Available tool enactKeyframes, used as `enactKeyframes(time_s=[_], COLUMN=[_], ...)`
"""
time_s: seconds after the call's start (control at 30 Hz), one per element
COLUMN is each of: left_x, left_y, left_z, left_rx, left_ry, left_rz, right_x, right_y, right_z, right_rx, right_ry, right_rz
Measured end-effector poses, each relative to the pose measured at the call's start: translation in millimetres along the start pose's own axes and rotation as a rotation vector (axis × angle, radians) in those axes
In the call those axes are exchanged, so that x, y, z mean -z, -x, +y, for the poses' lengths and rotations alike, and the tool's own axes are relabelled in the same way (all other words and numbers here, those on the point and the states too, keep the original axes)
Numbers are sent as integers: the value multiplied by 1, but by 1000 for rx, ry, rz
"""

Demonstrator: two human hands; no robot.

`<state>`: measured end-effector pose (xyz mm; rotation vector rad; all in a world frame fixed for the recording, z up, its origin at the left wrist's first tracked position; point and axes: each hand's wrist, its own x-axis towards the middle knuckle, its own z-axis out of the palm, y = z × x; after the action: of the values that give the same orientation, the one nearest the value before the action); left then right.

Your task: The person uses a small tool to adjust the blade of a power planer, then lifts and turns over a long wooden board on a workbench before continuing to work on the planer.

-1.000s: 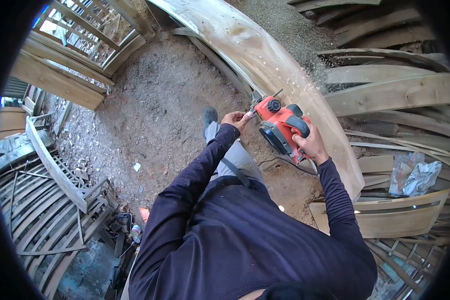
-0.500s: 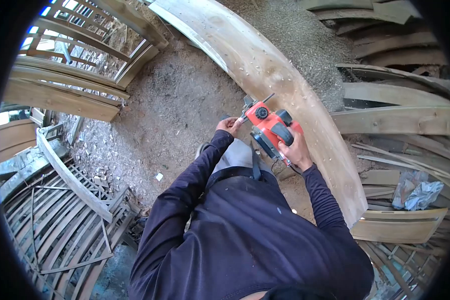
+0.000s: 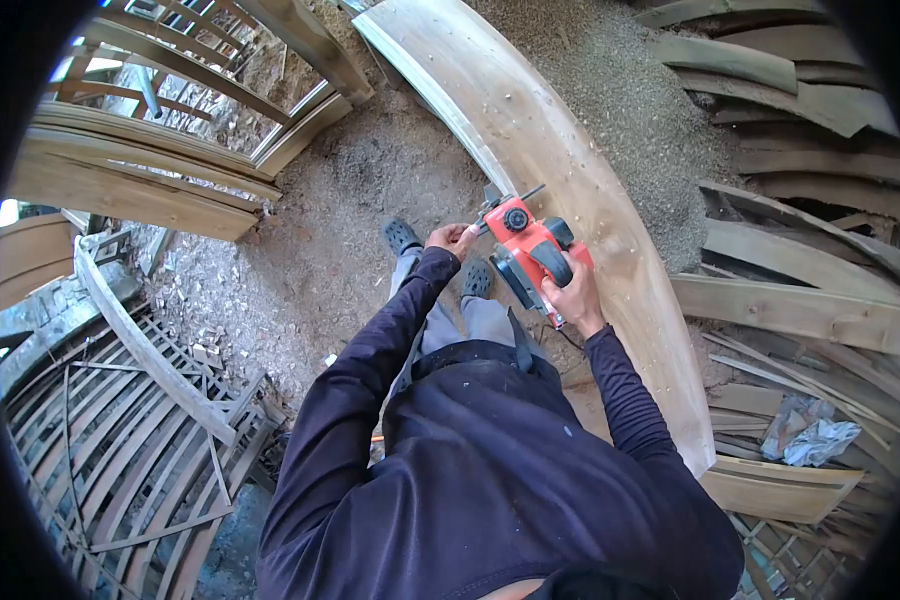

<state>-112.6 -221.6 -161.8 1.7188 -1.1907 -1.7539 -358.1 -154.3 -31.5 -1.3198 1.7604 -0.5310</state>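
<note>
A red and black electric planer is at the near edge of a long, wide wooden board, overlapping it in this view. My right hand wraps round the planer's black rear handle, with a cord trailing below. At the planer's front left, my left hand has its fingers closed on the metal side guide. A thin rod sticks out past the front knob. Small wood chips dot the board's pale surface.
Shavings cover the ground beyond the board. Curved planks are stacked at right, with a crumpled plastic bag among them. Wooden frames stand at upper left, and slatted pieces lie at lower left. My clogs are on the dirt floor.
The view has shifted, and my clogs now show below the left forearm. Both hands keep their grip on the planer, which stays by the board's edge.
</note>
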Motion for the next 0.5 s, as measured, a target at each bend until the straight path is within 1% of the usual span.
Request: enactKeyframes(time_s=[0.07,0.2,0.27,0.3,0.37,0.5], left_x=[15,39,54,63,83,124], left_y=[-13,-46,-64,-78,-93,-132], left_z=[16,10,17,22,35,57], left_rx=[28,27,69,69,56,33], left_ry=[27,70,-53,-51,-33,-61], left_rz=[-40,-60,21,25,26,53], right_x=[-6,-23,-41,-43,-49,-73], right_y=[-18,-49,-70,-87,-109,-159], right_z=[-7,-17,-10,-20,-45,-79], right_rx=[39,-46,76,79,3,39], right_ry=[40,32,98,98,44,13], right_rz=[19,-65,66,63,-11,43])
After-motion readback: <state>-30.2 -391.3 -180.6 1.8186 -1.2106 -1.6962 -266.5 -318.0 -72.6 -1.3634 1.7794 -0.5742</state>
